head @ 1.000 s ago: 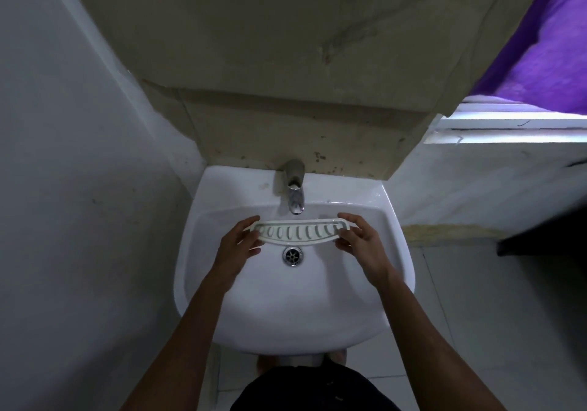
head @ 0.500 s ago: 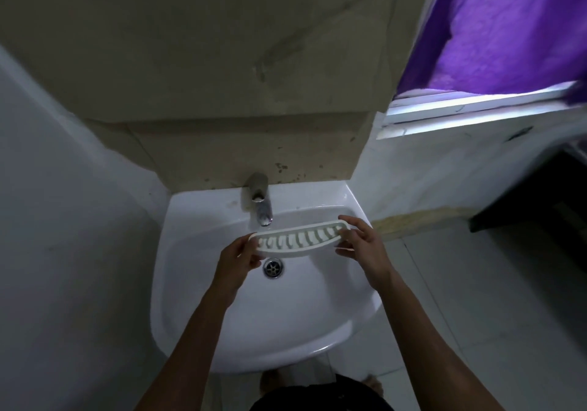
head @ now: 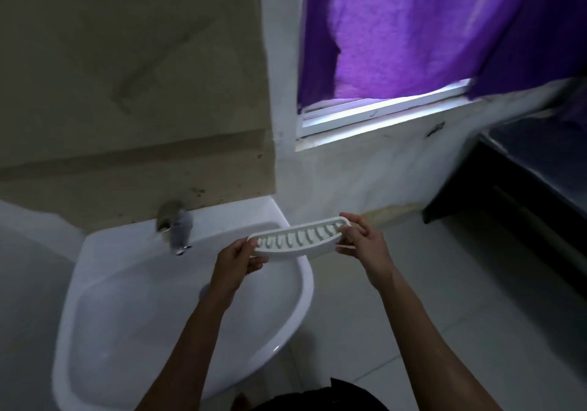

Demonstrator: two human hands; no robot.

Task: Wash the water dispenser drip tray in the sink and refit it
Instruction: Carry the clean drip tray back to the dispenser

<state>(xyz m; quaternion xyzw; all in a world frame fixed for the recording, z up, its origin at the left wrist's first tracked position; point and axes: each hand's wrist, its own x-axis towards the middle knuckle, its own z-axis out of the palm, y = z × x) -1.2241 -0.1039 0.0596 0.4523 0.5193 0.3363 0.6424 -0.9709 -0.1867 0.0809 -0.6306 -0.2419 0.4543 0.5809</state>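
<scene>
The white curved drip tray (head: 297, 240) with a row of slots is held level in the air over the right rim of the white sink (head: 95, 331). My left hand (head: 236, 263) grips its left end. My right hand (head: 362, 240) grips its right end, which hangs past the basin over the floor. The metal tap (head: 176, 229) stands at the back of the sink, to the left of the tray, blurred. My left forearm hides the drain.
A window (head: 381, 115) with a purple curtain (head: 428, 26) is above right. A dark cabinet or counter (head: 524, 194) stands at the right wall. Pale floor tiles (head: 460, 299) lie to the right of the sink. A bare wall (head: 25, 283) closes the left side.
The tray, held in both hands, has moved up and right from under the tap to the sink's right rim. The view has swung to the right.
</scene>
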